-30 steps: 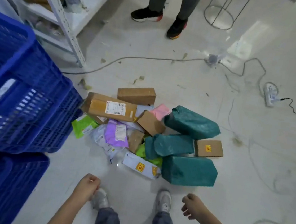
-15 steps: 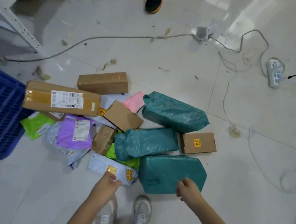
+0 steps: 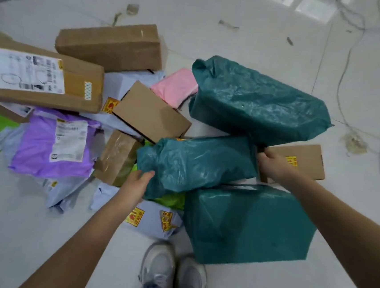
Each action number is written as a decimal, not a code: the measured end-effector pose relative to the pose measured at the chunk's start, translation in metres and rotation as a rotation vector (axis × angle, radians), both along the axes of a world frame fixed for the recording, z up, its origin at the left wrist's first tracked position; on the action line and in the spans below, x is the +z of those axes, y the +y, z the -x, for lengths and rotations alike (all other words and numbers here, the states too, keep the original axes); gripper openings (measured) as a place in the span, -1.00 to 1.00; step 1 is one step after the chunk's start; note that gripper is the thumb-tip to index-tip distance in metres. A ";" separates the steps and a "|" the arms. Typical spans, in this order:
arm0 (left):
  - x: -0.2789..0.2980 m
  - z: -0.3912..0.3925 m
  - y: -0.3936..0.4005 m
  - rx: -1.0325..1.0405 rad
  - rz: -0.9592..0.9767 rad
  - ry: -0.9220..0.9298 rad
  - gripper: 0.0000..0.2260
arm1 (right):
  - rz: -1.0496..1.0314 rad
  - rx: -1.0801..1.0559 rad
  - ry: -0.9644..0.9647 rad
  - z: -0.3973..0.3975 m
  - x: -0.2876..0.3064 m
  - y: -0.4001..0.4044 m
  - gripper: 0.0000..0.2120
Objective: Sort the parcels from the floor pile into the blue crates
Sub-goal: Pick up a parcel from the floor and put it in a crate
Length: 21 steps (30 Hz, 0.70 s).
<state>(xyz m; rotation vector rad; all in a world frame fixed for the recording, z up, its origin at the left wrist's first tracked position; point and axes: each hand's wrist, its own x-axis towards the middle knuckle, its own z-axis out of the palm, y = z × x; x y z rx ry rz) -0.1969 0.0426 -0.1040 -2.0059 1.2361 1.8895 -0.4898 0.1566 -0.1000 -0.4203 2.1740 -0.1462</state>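
A pile of parcels lies on the white floor in front of my feet. A teal plastic-wrapped parcel (image 3: 201, 163) rests in the middle of the pile. My left hand (image 3: 137, 183) clasps its left end and my right hand (image 3: 273, 163) clasps its right end. A bigger teal parcel (image 3: 258, 101) lies behind it and a boxy teal parcel (image 3: 251, 224) lies in front of it. A small brown box with a yellow sticker (image 3: 308, 160) sits just beyond my right hand. No blue crate is in view.
To the left lie a long labelled brown box (image 3: 78, 86), another brown box (image 3: 110, 43), a purple mailer (image 3: 44, 148), a pink mailer (image 3: 176, 86), a tilted brown box (image 3: 150, 114) and a pale mailer with yellow stickers (image 3: 151, 221). Cables (image 3: 345, 66) run across the floor at right.
I have bent down closer to the pile, and the crates have left the view. Both hands moved forward from near my feet onto the two ends of the middle teal parcel.
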 end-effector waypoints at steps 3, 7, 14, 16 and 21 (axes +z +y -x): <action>-0.030 0.011 -0.005 0.005 0.038 0.071 -0.66 | -0.096 0.037 -0.005 -0.008 -0.029 -0.010 -0.53; -0.069 0.016 -0.003 -0.003 -0.046 0.122 -0.52 | -0.117 -0.132 -0.061 -0.018 -0.060 -0.021 -0.45; -0.073 0.029 -0.002 0.129 -0.091 0.150 -0.56 | 0.141 -0.532 -0.237 -0.037 -0.050 -0.037 -0.32; -0.061 0.028 -0.007 0.259 -0.063 0.193 -0.59 | 0.249 -0.593 -0.311 -0.050 -0.042 -0.043 -0.29; 0.004 0.004 -0.012 0.254 -0.021 0.255 -0.65 | 0.211 -0.488 -0.232 -0.067 -0.012 -0.041 -0.16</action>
